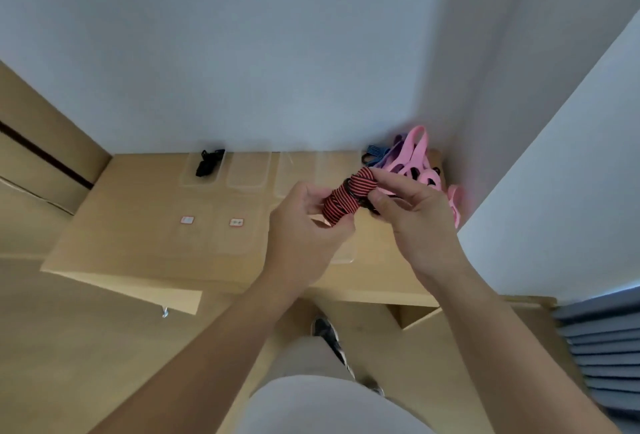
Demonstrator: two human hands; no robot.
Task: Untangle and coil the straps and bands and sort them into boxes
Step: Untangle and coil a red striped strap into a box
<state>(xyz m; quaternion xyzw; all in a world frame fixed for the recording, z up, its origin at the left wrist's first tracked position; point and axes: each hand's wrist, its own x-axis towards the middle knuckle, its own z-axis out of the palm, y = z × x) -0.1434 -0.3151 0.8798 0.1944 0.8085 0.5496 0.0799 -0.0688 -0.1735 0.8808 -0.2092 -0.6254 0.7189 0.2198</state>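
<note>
Head view looks down on a wooden desk (pixel 121 233); above the desk's right half both hands hold a red-and-black striped strap (pixel 346 198) wound into a bundle; the left hand (pixel 304 219) curls its fingers and thumb round the bundle's lower end; the right hand (pixel 412 222) pinches the upper end, where something dark shows, too blurred to tell what; along the desk's back edge stands a row of clear boxes (pixel 247 174); the box nearest the desk's left end holds a black strap (pixel 207 162); in the desk's back right corner lies a tangled pile of pink bands (pixel 415 160) with a blue strap (pixel 375 149) and a purple band (pixel 394 153); two red-bordered labels (pixel 187 220) sit near the desk's middle
</note>
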